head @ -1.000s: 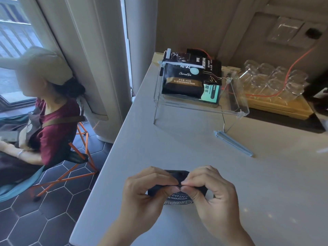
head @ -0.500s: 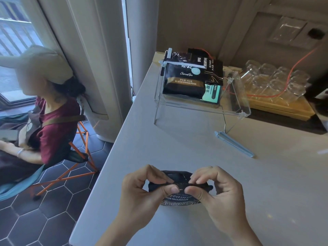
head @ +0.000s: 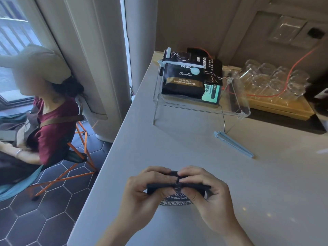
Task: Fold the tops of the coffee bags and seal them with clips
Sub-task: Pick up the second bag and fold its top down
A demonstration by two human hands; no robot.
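1. We hold a black coffee bag (head: 177, 196) at the near edge of the counter (head: 177, 142), well in front of the clear acrylic stand (head: 236, 110).
2. Our left hand (head: 145, 190) and right hand (head: 205, 190) are both closed on the bag's top, thumbs in front and fingers behind, pinching a rolled fold between them.
3. Progress, as we judge it: this bag is folded but carries no clip. A light blue sealing clip (head: 233, 144) lies loose on the counter, just in front of the stand's right leg, and is probably the next item needed.
4. On the stand rest other bags. The front Blue Mountain bag (head: 182, 82) has a pale clip (head: 179, 63) across its top, so it appears sealed. We cannot tell the state of the bags behind it.
5. The counter is pale grey, smooth and dry.
6. Right of the stand, glass cups (head: 273, 80) sit on a wooden tray (head: 284, 109). Left of it, a seated person (head: 44, 110) occupies a folding chair on dark hexagonal floor tiles (head: 53, 210).
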